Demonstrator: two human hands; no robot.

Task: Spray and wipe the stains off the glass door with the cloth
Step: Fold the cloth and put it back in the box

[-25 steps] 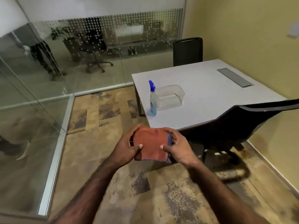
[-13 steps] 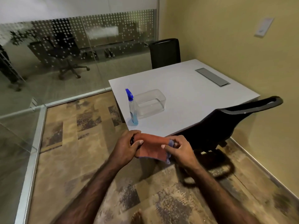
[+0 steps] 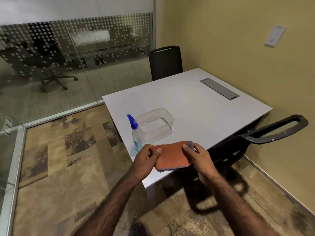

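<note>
A folded orange cloth (image 3: 173, 155) with a blue-grey edge is held flat between both hands, just above the near corner of the white table (image 3: 201, 106). My left hand (image 3: 146, 159) pinches its left edge and my right hand (image 3: 201, 159) grips its right edge. A clear spray bottle (image 3: 136, 135) with a blue nozzle and blue liquid stands upright on the table just beyond my left hand. The glass wall (image 3: 76, 65) with a dotted frosted band spans the far left, and a glass panel's metal frame (image 3: 15, 167) runs down the left edge.
A clear plastic tub (image 3: 167, 119) sits beside the bottle. One black chair (image 3: 255, 140) stands at the table's near right side and another black chair (image 3: 165, 63) at its far end. A yellow wall closes off the right. Patterned carpet covers the floor.
The view has swung right and closer to the table, so the left glass panel has mostly left the frame. Both hands have carried the cloth forward over the table corner.
</note>
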